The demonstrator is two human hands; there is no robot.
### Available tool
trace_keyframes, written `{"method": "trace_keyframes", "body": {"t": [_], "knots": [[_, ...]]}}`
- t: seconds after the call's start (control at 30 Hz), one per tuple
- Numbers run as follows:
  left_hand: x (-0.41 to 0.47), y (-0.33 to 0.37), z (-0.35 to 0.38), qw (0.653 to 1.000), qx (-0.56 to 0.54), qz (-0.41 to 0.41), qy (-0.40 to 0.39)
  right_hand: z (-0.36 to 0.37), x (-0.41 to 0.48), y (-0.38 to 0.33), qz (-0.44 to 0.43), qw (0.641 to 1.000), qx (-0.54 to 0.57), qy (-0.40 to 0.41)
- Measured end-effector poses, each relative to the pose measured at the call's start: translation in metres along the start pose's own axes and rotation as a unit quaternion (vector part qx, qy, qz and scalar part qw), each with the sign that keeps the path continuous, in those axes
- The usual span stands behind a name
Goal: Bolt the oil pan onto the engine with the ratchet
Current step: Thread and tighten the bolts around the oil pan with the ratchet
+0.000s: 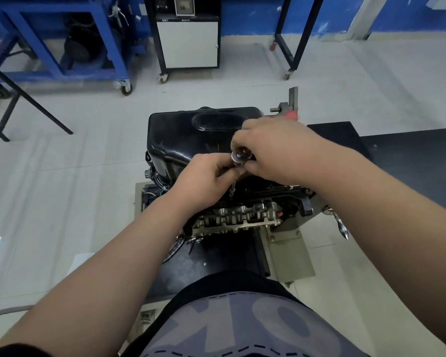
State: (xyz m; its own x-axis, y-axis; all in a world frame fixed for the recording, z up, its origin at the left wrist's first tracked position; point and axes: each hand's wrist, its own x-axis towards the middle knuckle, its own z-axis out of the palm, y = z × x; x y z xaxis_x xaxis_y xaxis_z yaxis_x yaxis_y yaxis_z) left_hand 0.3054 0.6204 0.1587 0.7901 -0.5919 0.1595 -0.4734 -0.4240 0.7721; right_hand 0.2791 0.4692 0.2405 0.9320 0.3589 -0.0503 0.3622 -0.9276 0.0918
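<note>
Farther back on the tiled floor stand a blue cart [62,60] holding a dark machine [83,47], a white cabinet [188,42] with its door closed, and a black frame [294,47] on casters. A black table [410,161] lies to the right. The black pan [186,132] sits on top of the engine [237,215], its near edge partly hidden by both hands. The right hand [278,150] is wrapped round the handle of the ratchet [240,156], covering all but the round head and a red end beyond the knuckles. The left hand [204,179] pinches the ratchet's shaft just under the head, and the shaft runs down to the pan's near flange. A shiny tool [341,225] lies right of the engine, half behind the right forearm.
</note>
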Motion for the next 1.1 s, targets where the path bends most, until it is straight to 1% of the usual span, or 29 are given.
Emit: {"method": "trace_keyframes", "body": {"t": [0.03,0.07,0.13,0.2,0.23,0.27,0.3,0.43,0.47,0.5,0.57,0.63,0.67,0.7,0.73,0.8,0.87,0.9,0.93,1.0,1.07,1.1], "knots": [[0.0,0.001,0.0,1.0,0.011,0.006,-0.004,-0.001,0.0,0.001,-0.008,1.0,-0.01,0.007],[0.0,0.003,0.001,1.0,0.015,0.006,0.006,-0.001,-0.001,0.0,0.004,1.0,-0.022,0.021],[0.0,0.005,0.008,0.998,-0.017,-0.025,0.052,0.002,-0.002,-0.007,0.073,0.996,-0.043,0.037],[0.0,0.006,0.014,0.993,-0.039,-0.051,0.1,0.006,-0.003,-0.014,0.152,0.988,-0.024,0.029],[0.0,0.005,0.016,0.992,-0.026,-0.054,0.111,0.008,-0.004,-0.015,0.171,0.985,-0.009,0.027],[0.0,0.004,0.016,0.992,-0.007,-0.051,0.115,0.009,-0.004,-0.015,0.172,0.985,-0.001,0.028],[0.001,0.004,0.014,0.993,0.008,-0.038,0.108,0.009,-0.004,-0.013,0.154,0.988,-0.002,0.027],[0.0,0.0,0.005,0.998,0.025,0.022,0.048,0.0,-0.002,0.002,0.02,1.0,-0.011,0.008],[0.0,0.0,0.005,0.998,0.025,0.026,0.047,-0.001,-0.003,0.003,0.008,1.0,-0.018,0.01],[0.0,0.001,0.006,0.998,0.021,0.018,0.054,-0.001,-0.003,0.002,0.016,0.999,-0.027,0.019],[0.0,0.004,0.011,0.996,0.012,-0.023,0.081,0.003,-0.003,-0.005,0.073,0.995,-0.055,0.037],[0.002,0.004,0.015,0.993,0.016,-0.058,0.1,0.006,-0.004,-0.015,0.143,0.988,-0.036,0.038],[0.003,0.003,0.016,0.994,0.016,-0.06,0.095,0.008,-0.004,-0.017,0.16,0.986,-0.018,0.037],[0.004,0.002,0.015,0.996,0.011,-0.052,0.076,0.01,-0.004,-0.016,0.156,0.987,-0.012,0.036],[0.005,0.002,0.012,0.998,0.004,-0.037,0.048,0.009,-0.003,-0.013,0.13,0.991,-0.012,0.032],[0.007,0.001,0.007,1.0,-0.007,-0.017,-0.015,0.006,-0.001,-0.003,0.054,0.998,-0.01,0.011],[0.009,0.003,0.004,0.999,0.0,-0.019,-0.036,0.002,0.0,0.006,0.004,1.0,-0.022,0.009],[0.009,0.004,0.004,0.999,0.007,-0.022,-0.024,0.002,-0.001,0.006,0.01,0.999,-0.033,0.019],[0.008,0.006,0.005,1.0,0.011,-0.028,0.0,0.003,-0.002,0.004,0.033,0.998,-0.046,0.036],[0.006,0.008,0.009,0.998,0.021,-0.047,0.048,0.009,-0.005,-0.006,0.116,0.991,-0.055,0.048],[0.005,0.007,0.013,0.995,0.031,-0.055,0.08,0.011,-0.006,-0.014,0.178,0.983,-0.014,0.04],[0.005,0.005,0.012,0.995,0.026,-0.056,0.084,0.012,-0.006,-0.013,0.175,0.984,-0.004,0.037]]}}
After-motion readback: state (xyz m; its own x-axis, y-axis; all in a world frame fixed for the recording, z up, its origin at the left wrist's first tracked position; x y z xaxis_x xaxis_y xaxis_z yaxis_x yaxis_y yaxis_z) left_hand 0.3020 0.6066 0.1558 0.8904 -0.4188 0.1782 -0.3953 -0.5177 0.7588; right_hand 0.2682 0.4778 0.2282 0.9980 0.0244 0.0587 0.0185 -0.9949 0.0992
